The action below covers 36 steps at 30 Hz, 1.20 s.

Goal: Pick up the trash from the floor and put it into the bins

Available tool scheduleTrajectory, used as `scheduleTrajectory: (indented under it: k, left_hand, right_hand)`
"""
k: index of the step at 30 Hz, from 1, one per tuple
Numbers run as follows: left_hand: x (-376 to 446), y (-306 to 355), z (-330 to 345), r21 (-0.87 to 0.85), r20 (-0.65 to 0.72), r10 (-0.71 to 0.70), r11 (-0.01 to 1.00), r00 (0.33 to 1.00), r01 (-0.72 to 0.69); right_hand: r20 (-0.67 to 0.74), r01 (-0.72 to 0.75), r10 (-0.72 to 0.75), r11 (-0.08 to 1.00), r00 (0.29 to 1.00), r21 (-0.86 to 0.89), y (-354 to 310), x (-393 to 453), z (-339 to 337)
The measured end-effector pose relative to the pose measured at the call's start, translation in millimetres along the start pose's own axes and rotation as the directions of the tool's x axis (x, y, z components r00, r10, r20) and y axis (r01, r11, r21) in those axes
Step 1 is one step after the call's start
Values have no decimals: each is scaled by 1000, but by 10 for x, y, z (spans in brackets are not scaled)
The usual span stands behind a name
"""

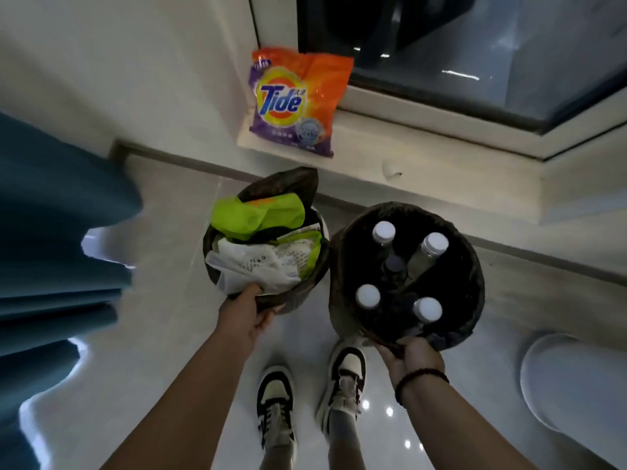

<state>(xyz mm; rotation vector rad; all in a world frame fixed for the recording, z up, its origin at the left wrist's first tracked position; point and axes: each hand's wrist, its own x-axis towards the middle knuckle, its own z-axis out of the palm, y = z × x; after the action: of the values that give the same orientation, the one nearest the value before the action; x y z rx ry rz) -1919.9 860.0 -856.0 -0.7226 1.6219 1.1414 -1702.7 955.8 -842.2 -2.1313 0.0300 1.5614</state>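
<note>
My left hand (249, 308) gripped the rim of the dark woven wrapper-filled bin (298, 296) and my right hand (410, 354) that of the dark woven bottle bin (342, 266), on the floor; the overfull crumpled white plastic wrappers (258, 266) risked spilling if tilted.

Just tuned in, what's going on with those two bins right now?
A person stands over two bins, gripping one rim in each hand. The left hand holds the left bin, stuffed with green and white wrappers. The right hand holds the right bin, which contains capped bottles. No loose trash is visible on the floor.
</note>
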Motion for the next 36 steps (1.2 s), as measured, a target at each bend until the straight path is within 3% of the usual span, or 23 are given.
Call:
scheduleTrajectory:
  k: [5,24,29,36]
  left_hand:
    - [450,-95,281,25,-14,67,997,998,-66]
    - [1270,-299,779,-51,3,35,998,999,-35]
    - [1228,-382,745,-71,9,-4,997,1000,5]
    - [1157,-485,677,-43,34,-77,996,996,79]
  right_hand:
    - [88,-38,31,996,996,77,29,474,162]
    - [44,-2,-4,990,999,144,142,1399,532]
    - [53,18,-24,993,998,118,167,1374,531]
    - [81,7,-1,998,997,-65,270,1322,421]
